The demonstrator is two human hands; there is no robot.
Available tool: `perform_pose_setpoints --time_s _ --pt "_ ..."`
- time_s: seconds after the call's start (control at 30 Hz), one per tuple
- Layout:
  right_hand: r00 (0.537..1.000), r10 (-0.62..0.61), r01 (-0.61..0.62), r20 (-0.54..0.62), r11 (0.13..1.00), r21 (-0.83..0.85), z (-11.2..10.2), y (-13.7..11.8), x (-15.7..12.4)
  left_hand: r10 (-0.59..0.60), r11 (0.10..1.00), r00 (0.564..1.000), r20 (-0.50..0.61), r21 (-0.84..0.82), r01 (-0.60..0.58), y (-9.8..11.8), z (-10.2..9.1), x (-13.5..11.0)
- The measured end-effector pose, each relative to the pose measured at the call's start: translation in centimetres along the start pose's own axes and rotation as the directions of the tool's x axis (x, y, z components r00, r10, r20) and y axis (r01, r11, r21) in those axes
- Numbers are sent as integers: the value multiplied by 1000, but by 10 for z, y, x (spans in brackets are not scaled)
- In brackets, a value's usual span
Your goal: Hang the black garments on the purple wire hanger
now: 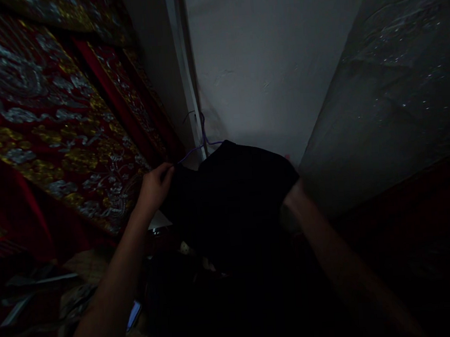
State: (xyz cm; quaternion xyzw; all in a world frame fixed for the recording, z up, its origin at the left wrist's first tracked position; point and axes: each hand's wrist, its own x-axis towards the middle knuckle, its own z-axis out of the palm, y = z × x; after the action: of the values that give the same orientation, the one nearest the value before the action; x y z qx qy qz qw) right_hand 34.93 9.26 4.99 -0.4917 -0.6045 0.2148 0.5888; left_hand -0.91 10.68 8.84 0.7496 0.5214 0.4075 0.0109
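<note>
A black short-sleeved shirt (235, 198) hangs in the dim corner, partly on a thin purple hanger (189, 154) whose hook reaches up beside a pale upright strip. My left hand (157, 182) is closed, thumb against fingers, pinching the shirt's fabric at its left shoulder by the hanger's end. The shirt's right shoulder is raised. My right hand (294, 198) goes in under the fabric at the right sleeve opening; only the wrist area shows, and its fingers are hidden by the shirt. The shirt's lower part fades into darkness.
A red cloth with gold and silver embroidery (63, 118) hangs on the left. Behind the shirt stands a pale wall (263, 58), with a shiny translucent sheet (396, 84) at right. Dark clutter lies below left, including a small bluish flat item (133, 315).
</note>
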Motion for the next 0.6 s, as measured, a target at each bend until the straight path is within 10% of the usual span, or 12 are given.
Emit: perform_pose_setpoints --time_s 0.2,0.47,0.6 --pt "946 311 -203 -86 780 592 -11 -22 7 107 994 982 -153 -22 -112 15 4 3" --pt "816 318 -4 -482 838 546 -5 -40 -26 200 966 933 -298 -100 -239 59 -19 -17" --pt "805 251 -23 -537 918 395 19 -41 -72 28 940 996 -89 -337 -57 69 -32 -27"
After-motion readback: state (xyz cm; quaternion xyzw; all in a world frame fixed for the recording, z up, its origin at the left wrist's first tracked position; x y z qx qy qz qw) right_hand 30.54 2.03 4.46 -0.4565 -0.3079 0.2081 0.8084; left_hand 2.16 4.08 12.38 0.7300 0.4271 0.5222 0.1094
